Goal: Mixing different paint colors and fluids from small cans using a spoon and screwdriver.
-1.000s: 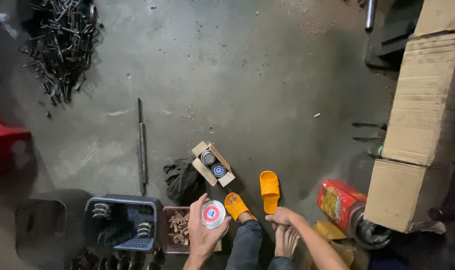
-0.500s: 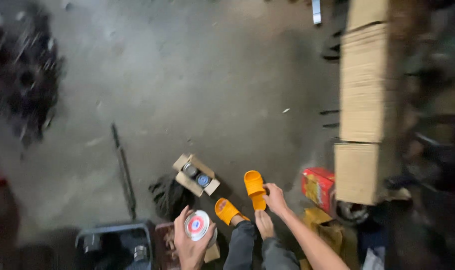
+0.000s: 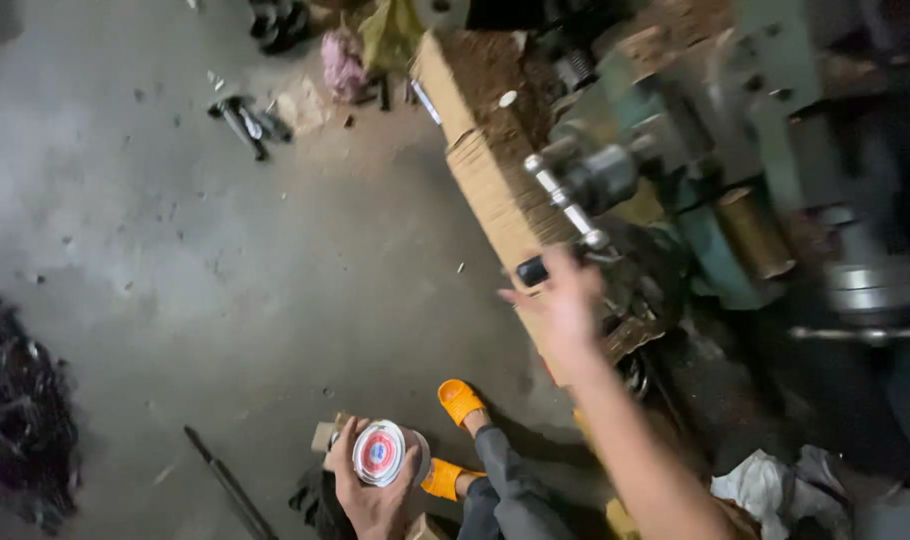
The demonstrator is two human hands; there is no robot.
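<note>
While the left hand [image 3: 373, 488] sits low at the bottom edge of the view, its fingers [image 3: 343, 447] curl around a round tin [image 3: 380, 453] with a white lid and a red-and-blue middle; the tin lies in the palm, lid up, thumb on one side and fingers on the other, clasped all round. Just beside it on the floor [image 3: 275, 260] are the person's two orange sandals [image 3: 460, 400], one ahead of the other, with a grey trouser leg [image 3: 510, 490] running back from them. A small cardboard box [image 3: 325, 435] peeks out behind the tin, and a dark rod [image 3: 225, 485] lies aslant on the floor to the left of the hand. Farther left, at the floor's left edge, is a dark heap of metal scrap [image 3: 20, 420].

The right hand [image 3: 560, 310] is raised well apart from the tin, arm stretched up and to the right. Its fingers are loosely spread and grip nothing; the fingertips are near a black knob [image 3: 533, 270] on a lever, though blur hides whether they touch. Beyond stands a green machine [image 3: 735, 150] with a steel handle [image 3: 565, 205], and a stack of cardboard [image 3: 490, 170] leans along its near side. At the far edge of the floor lie some bolts [image 3: 243, 115] and a pink rag [image 3: 343, 62].
</note>
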